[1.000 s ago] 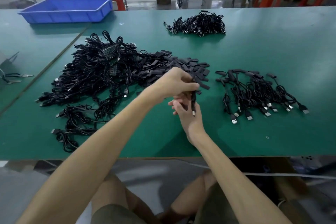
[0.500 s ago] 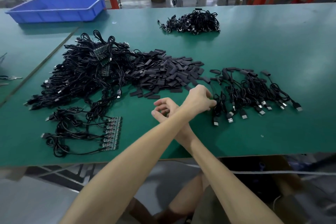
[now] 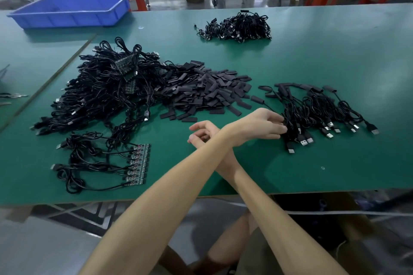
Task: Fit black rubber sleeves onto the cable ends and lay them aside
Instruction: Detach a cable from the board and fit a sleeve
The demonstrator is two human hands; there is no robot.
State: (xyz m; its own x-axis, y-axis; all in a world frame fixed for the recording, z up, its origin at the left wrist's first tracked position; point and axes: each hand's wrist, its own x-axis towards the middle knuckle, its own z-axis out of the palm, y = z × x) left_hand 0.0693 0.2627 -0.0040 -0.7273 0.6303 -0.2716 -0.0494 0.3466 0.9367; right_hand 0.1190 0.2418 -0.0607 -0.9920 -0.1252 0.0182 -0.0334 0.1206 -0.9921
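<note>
Forearms [image 3: 212, 148] crossed, right hand [image 3: 201, 134] partly hidden

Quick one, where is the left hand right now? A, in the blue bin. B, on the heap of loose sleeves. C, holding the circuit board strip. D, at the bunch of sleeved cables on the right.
D: the left hand, its arm crossed over the other arm, reaches the left edge of the sleeved cables on the right side of the table.

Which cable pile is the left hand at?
The sleeved cable pile, right of the loose sleeves: the left hand touches its left edge. The large tangle and far pile lie away from it.
</note>
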